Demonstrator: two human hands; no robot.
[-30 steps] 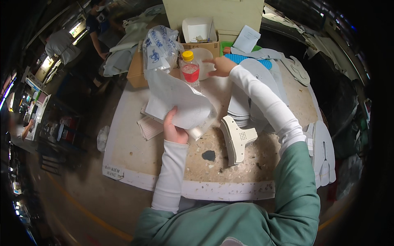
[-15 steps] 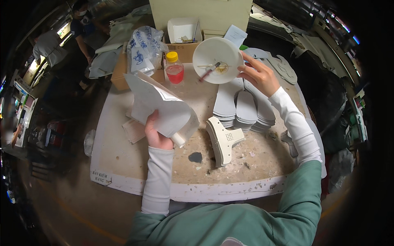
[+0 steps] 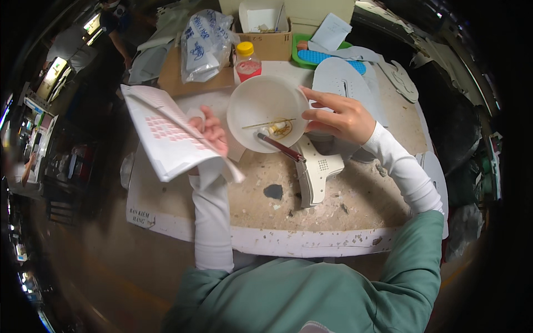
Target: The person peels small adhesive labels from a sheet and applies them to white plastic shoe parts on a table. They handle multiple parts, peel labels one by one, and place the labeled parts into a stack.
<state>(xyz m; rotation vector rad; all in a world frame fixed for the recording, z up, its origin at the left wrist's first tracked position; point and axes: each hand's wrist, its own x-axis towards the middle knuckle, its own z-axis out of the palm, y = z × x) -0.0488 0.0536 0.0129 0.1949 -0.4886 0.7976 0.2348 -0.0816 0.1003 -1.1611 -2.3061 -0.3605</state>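
Observation:
My left hand [image 3: 212, 131] is closed on several sheets of paper [image 3: 169, 130], which fan out to the left and show rows of pink printing. The sheets are a little blurred. My right hand [image 3: 345, 117] grips the right rim of a round white bowl [image 3: 260, 100], fingertips at its edge and the bowl tipped toward me. Inside lie a thin stick [image 3: 252, 126] and yellowish rubber bands [image 3: 284, 130]. A dark red pen-like tool [image 3: 282, 147] reaches over the bowl's near rim. Just below it stands a stack of off-white T-shaped pieces [image 3: 319, 175].
A yellow-capped bottle of red liquid [image 3: 247, 64] stands behind the bowl. Farther back are a plastic bag [image 3: 205, 47], a cardboard box [image 3: 264, 47] and a green tray [image 3: 302, 58]. Pale cut pieces [image 3: 340, 83] lie at the right, and a dark scrap [image 3: 272, 191] nearer me.
The bowl has come nearer and left, tilting more toward me, and the tool now hangs over its near rim. The papers have swung left and spread, showing their printed side.

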